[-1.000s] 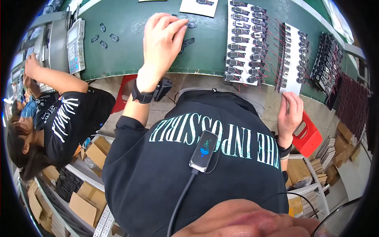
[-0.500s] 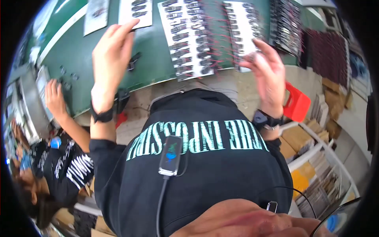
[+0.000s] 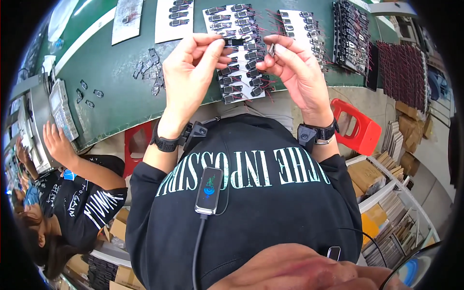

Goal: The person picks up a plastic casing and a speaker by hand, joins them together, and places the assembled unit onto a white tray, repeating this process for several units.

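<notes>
In front of my chest, both hands are raised over the near edge of the green table. My left hand [image 3: 191,67] pinches a small black part [image 3: 234,42] between thumb and fingertips. A little to its right, my right hand [image 3: 299,72] is closed on a small metallic rectangular piece [image 3: 271,50]; its exact kind is too small to tell. The two pieces are apart. Beneath them lies a white board [image 3: 244,79] with rows of small black modules trailing red wires. Loose small modules [image 3: 151,67] lie in a pile left of my left hand.
More white boards with modules lie at left [image 3: 126,31] and right [image 3: 294,21]. Farther right are a black stack of modules [image 3: 350,38] and dark red wires [image 3: 403,72]. A red stool [image 3: 360,128] stands by my right forearm. A co-worker's hand [image 3: 58,145] rests at left.
My left hand has come rightward from beside the left boards and now has a black part at its fingertips. My right hand has moved left, so the two hands are close together.
</notes>
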The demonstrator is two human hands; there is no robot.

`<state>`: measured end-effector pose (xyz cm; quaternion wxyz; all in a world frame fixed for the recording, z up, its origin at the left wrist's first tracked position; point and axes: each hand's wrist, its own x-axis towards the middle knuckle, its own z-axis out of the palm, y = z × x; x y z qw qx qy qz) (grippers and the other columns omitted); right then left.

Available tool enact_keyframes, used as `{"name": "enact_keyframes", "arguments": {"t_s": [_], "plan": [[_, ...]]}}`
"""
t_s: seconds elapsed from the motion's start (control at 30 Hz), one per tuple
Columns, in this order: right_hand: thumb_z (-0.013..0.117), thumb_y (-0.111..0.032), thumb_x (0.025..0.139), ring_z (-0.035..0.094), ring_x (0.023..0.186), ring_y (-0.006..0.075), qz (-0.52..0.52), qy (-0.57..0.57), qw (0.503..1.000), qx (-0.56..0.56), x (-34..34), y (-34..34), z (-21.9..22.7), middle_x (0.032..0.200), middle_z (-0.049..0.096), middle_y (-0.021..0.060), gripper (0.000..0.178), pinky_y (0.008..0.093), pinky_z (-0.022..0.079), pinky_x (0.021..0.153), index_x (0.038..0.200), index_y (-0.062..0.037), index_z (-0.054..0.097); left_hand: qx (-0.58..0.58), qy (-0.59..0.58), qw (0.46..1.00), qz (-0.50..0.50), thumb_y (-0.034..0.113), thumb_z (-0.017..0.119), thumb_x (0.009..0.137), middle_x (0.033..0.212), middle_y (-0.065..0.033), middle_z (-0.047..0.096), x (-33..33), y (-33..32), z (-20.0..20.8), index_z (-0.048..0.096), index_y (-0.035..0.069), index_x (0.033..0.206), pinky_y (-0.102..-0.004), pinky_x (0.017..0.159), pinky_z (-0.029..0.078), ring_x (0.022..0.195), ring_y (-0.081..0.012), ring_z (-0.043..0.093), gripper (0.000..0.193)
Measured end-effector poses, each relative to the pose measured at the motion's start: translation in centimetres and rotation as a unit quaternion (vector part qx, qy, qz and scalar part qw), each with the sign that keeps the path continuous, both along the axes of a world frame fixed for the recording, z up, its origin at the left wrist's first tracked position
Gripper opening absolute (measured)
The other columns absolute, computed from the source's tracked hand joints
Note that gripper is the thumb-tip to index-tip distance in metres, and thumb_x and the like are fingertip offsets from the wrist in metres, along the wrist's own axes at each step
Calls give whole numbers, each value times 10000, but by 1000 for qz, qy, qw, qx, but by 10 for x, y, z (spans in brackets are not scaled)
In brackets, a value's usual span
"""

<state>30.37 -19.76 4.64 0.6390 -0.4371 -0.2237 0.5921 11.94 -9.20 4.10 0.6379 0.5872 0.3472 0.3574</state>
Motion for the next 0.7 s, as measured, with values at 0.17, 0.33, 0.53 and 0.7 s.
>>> {"name": "enact_keyframes", "arguments": {"t_s": [0.17,0.33,0.53,0.7], "plan": [[522,-127,1003,641,850,151,-16,-66,998,7,2,0,-7,945,647,87,293,330,548,864,1238,43,566,-41,-1,999,-29,68,629,957,879,-110,717,-5,1,-1,634,-39,1053,-239,690,580,779,-133,703,143],[538,-100,998,655,893,149,-37,-81,995,34,-4,1,-2,1030,671,108,271,296,533,859,1230,35,575,-58,-29,998,-21,76,639,953,887,-115,718,-2,-1,-2,637,-41,1040,-238,693,585,780,-132,704,145],[590,-16,963,648,906,110,-44,-240,970,20,-25,5,13,1023,683,82,219,235,514,851,1178,25,610,-48,-24,999,-12,79,645,950,898,-117,719,2,-4,-7,644,-43,1052,-243,715,591,808,-144,711,160],[628,-7,942,639,884,81,-16,-355,934,30,-26,10,1,999,683,43,190,207,507,837,1130,19,635,-76,-36,996,-43,85,613,970,924,-132,720,2,-8,-4,642,-51,1104,-252,759,595,840,-158,715,193]]}}
